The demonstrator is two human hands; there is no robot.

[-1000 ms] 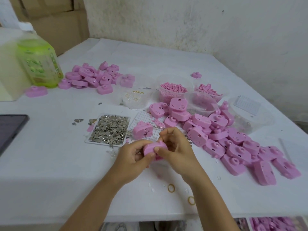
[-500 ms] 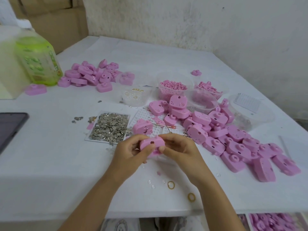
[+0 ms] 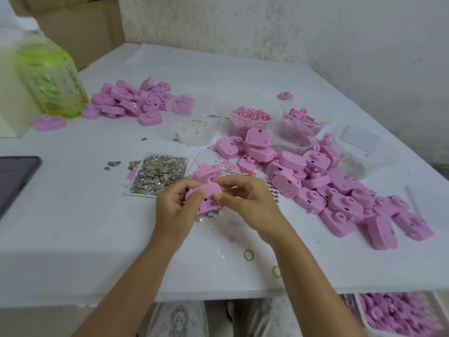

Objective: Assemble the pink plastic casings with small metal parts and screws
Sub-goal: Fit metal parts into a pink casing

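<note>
A pink plastic casing (image 3: 206,197) is held between both hands just above the white table (image 3: 73,227). My left hand (image 3: 173,206) grips its left side with curled fingers. My right hand (image 3: 245,200) pinches its right side with thumb and fingers. Behind the hands lies a shallow tray of small metal parts (image 3: 158,175). Another pink casing (image 3: 206,172) sits on a white dotted mat (image 3: 213,156) with a thin red-tipped tool (image 3: 245,173) beside it. A big pile of pink casings (image 3: 328,186) spreads to the right.
A second pile of casings (image 3: 131,102) lies at the back left near a green bottle (image 3: 51,76). Clear tubs of pink bits (image 3: 250,120) and rings (image 3: 194,130) stand mid-table. A dark tablet (image 3: 14,176) is at the left edge. Yellow rings (image 3: 249,254) lie near the front edge.
Both hands have turned the casing between them and shifted it slightly; it now shows its underside. The rest of the table is unchanged.
</note>
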